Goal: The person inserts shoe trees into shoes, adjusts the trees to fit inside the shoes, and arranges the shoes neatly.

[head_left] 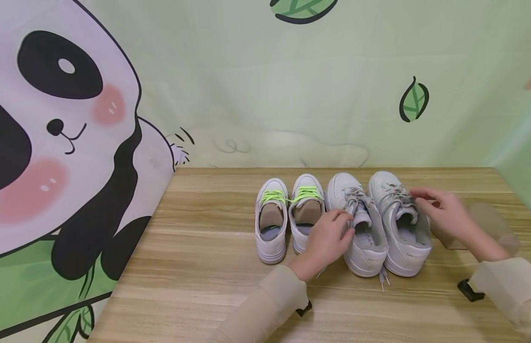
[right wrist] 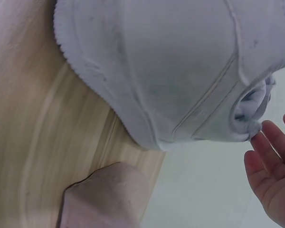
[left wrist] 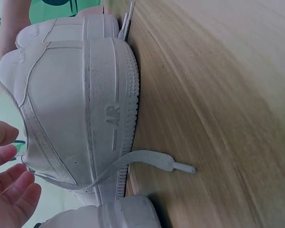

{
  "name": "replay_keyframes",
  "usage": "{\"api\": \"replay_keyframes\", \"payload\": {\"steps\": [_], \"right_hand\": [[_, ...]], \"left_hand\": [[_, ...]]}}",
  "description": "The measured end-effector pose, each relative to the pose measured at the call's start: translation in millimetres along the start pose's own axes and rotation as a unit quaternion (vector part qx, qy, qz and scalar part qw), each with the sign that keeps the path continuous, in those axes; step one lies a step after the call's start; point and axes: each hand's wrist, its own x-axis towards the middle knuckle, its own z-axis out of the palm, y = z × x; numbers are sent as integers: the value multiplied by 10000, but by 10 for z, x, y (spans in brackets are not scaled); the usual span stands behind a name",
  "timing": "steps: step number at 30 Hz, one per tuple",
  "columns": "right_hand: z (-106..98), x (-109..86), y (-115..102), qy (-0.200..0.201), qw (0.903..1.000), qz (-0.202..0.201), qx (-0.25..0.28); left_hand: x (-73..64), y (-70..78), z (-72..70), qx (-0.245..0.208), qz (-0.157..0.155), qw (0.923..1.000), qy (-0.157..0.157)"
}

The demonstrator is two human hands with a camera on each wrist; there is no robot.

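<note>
Two large white sneakers, a left one (head_left: 368, 259) and a right one (head_left: 408, 257), stand side by side with toes toward the wall. Their grey laces (head_left: 395, 193) are loose, and one lace end (left wrist: 154, 159) hangs over the sole onto the wood. My left hand (head_left: 327, 238) is beside the left sneaker's opening, its fingers loosely bent with nothing gripped. At the right sneaker's outer side, my right hand (head_left: 449, 214) has its fingertips at the lace area; the right wrist view shows them relaxed, touching the edge there.
Left of them stands a smaller white pair, a shoe (head_left: 271, 250) and its mate (head_left: 307, 183), with green laces and brown inserts. A flat brown piece (head_left: 494, 228) lies right, partly behind my right arm. The wooden table (head_left: 196, 267) meets a panda-printed backdrop (head_left: 248, 85).
</note>
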Motion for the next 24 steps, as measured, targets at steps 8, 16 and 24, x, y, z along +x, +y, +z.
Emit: {"api": "replay_keyframes", "payload": {"steps": [8, 16, 24], "right_hand": [[-41, -49, 103, 73, 9992, 233, -320], [-65, -111, 258, 37, 9981, 300, -532], [-129, -194, 368, -189, 9952, 760, -582]], "left_hand": [[-2, 11, 12, -56, -68, 9999, -142], [-15, 11, 33, -113, -122, 9996, -210], [-27, 3, 58, -130, -81, 9998, -146]]}}
